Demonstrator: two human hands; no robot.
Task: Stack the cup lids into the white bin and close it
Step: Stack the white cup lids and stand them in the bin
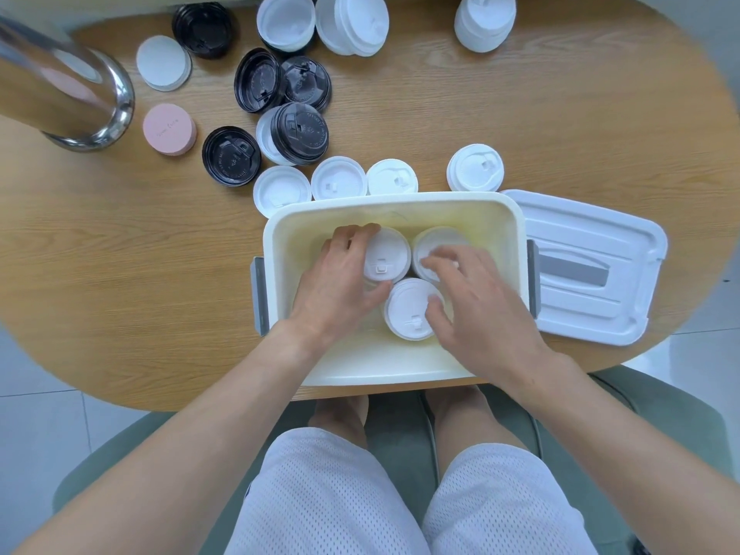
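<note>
Three white lid stacks [408, 308] sit inside white bin [516, 234].

Single head view, wide-angle, looking steeply down, close over table [120, 242] edge and lap; edges apparently distorted.

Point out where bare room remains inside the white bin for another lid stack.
Free: the near strip of the white plastic bin and its far-left corner. Crowded: the middle, where three white lid stacks sit between the left hand and right hand.

Bright even light, soft shadows; warped edges
</note>
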